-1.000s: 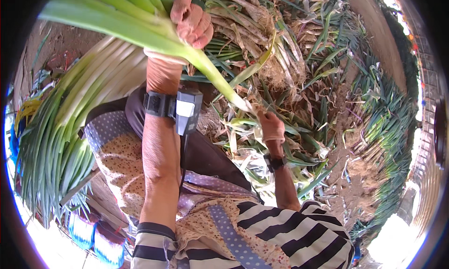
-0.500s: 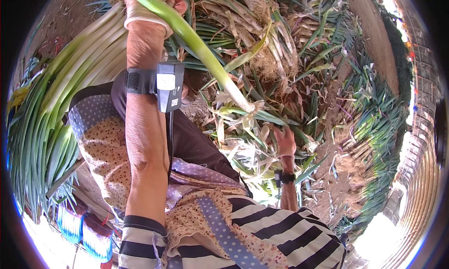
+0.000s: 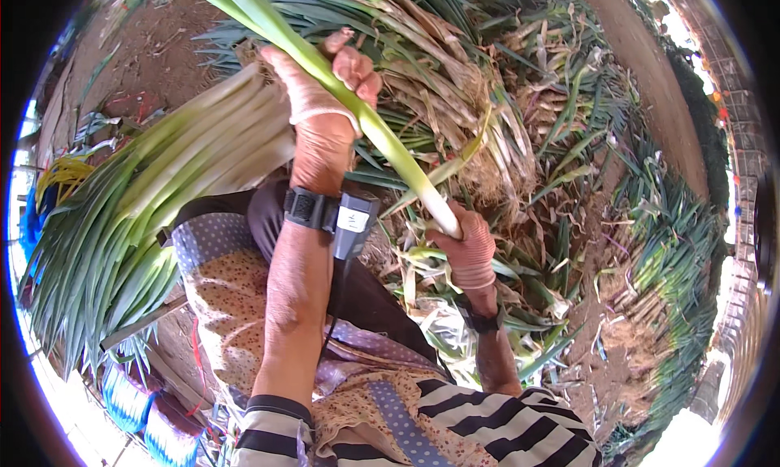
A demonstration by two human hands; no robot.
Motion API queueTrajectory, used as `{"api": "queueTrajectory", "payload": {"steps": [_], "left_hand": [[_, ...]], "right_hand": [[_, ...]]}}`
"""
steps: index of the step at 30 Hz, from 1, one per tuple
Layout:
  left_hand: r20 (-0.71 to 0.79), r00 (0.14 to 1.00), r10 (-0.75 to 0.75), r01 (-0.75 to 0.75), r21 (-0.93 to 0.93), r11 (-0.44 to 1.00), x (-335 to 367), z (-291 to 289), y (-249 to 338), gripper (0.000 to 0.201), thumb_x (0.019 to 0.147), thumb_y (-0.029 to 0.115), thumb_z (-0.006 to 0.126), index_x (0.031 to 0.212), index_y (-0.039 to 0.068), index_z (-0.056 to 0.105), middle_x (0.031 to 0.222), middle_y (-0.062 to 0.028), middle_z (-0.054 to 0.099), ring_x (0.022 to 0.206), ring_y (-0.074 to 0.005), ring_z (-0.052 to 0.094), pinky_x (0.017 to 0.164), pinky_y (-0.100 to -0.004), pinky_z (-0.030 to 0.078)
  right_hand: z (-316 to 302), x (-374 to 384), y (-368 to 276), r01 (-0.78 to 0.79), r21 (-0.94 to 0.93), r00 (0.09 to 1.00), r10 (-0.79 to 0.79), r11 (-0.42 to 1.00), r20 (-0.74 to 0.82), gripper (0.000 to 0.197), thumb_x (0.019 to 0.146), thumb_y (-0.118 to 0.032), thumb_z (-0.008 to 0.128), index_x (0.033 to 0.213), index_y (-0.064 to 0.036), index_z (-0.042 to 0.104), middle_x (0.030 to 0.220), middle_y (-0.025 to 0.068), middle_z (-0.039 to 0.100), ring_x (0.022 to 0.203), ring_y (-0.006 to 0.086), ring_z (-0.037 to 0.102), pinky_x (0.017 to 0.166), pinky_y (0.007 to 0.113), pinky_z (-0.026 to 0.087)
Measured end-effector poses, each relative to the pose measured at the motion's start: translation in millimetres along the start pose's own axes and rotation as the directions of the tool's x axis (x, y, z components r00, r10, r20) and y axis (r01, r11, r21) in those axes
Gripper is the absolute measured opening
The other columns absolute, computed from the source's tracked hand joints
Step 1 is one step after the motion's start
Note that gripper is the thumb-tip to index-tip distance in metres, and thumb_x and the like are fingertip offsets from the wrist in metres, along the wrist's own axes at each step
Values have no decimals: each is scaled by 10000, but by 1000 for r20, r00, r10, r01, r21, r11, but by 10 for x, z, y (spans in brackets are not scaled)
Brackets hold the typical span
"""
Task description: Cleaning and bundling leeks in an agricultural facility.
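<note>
One long leek (image 3: 392, 149) slants across the middle, its green leaves toward the upper left and its white end toward the lower right. My left hand (image 3: 307, 101), in a pale fingerless covering, is closed around the green part of the stalk. At the white end my right hand (image 3: 473, 249) grips the stalk with its fingers wrapped round, so the root tip is hidden. Beside my left arm lies a thick bundle of clean leeks (image 3: 191, 138), white ends up and green leaves hanging to the lower left.
Uncleaned leeks with shaggy roots (image 3: 479, 154) are heaped beyond my hands. Peeled leaves and dry skins (image 3: 532, 264) litter the ground around my right hand. A long row of leeks (image 3: 666, 256) lies along the right side. Blue-and-white bundles (image 3: 126, 398) sit at lower left.
My right hand has come up from the litter and taken hold of the leek's white end. My left hand, with the leek, has moved right and nearer to me.
</note>
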State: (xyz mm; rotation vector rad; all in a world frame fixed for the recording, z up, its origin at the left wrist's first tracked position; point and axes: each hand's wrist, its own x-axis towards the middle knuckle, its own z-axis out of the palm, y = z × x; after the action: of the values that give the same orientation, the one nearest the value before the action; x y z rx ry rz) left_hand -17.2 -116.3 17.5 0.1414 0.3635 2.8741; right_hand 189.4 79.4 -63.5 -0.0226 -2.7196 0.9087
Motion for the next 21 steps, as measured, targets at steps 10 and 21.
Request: {"api": "queueTrajectory", "payload": {"steps": [10,21], "left_hand": [[-86,970,227,-180,375,910,198,31,-79,515,933,534,466,1188,90,523,1051,-65,626,716,-180,609,571,-324,506],[-115,985,127,-58,472,880,66,1,-304,254,734,15,678,984,7,634,876,-81,668,717,-213,644,502,-348,524]], "right_hand": [[-9,37,24,-170,-183,985,168,968,-22,424,655,-330,815,973,-103,651,730,80,626,645,261,597,578,389,461],[-123,52,76,-482,-67,856,486,874,176,528,726,-485,726,1069,-98,623,817,140,643,803,339,625,698,425,477]]}}
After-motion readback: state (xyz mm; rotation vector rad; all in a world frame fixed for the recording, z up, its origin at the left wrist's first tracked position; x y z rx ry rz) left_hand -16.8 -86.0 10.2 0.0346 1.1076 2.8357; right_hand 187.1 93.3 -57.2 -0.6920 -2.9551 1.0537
